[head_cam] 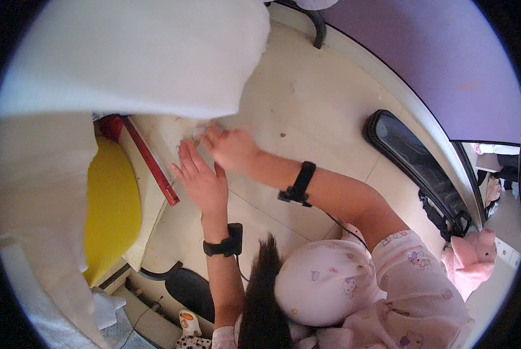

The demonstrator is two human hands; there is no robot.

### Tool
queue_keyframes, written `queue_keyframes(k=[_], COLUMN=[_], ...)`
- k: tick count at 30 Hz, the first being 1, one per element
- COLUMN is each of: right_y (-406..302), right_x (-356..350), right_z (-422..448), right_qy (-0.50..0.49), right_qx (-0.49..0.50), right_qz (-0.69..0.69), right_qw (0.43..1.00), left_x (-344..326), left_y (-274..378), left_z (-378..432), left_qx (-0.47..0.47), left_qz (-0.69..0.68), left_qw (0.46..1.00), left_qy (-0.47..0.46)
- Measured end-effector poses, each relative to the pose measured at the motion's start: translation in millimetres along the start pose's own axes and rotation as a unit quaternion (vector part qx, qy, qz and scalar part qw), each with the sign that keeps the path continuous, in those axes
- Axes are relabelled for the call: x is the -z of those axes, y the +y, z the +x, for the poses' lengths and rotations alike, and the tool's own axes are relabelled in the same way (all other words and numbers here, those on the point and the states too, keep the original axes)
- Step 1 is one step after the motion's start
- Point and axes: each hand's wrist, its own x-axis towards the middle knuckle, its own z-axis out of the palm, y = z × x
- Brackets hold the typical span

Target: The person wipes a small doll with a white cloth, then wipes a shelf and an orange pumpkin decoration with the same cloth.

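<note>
Side by side, my two hands are held out low over the beige tiled floor [304, 100]. The fingers of my left hand [203, 185] are extended and slightly spread, with nothing visible in them. My right hand [232, 148] is just beyond it, blurred, with its fingers bent. By its fingertips is a small greyish blur that I cannot make out, so I cannot tell whether it holds anything. Right above both hands hangs the lower edge of a large white cloth [147, 56]. A red bar [150, 159] slants down to the left of my left hand.
Behind the bar are a yellow panel [114, 205] and a hanging pale cloth [42, 183]. To the right, a long black case [411, 152] lies by a purple panel [439, 56]. A pink plush toy [472, 253] sits lower right. A slipper [189, 323] is near the bottom.
</note>
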Motion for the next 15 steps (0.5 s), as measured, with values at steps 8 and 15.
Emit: queue_keyframes(k=[8, 15], right_y=[15.3, 32.3], right_x=[-24.3, 52.2], right_z=[-5.9, 4.5], right_qy=[0.007, -0.097], right_qx=[-0.048, 0.009], right_qz=[0.110, 0.074], right_qw=[0.993, 0.992], left_x=[6.6, -8.0], left_y=[16.2, 63.4], left_z=[2.1, 32.6], left_qx=[-0.012, -0.064], left_qz=[-0.366, -0.329], left_qw=[0.931, 0.942], left_qy=[0.018, -0.019])
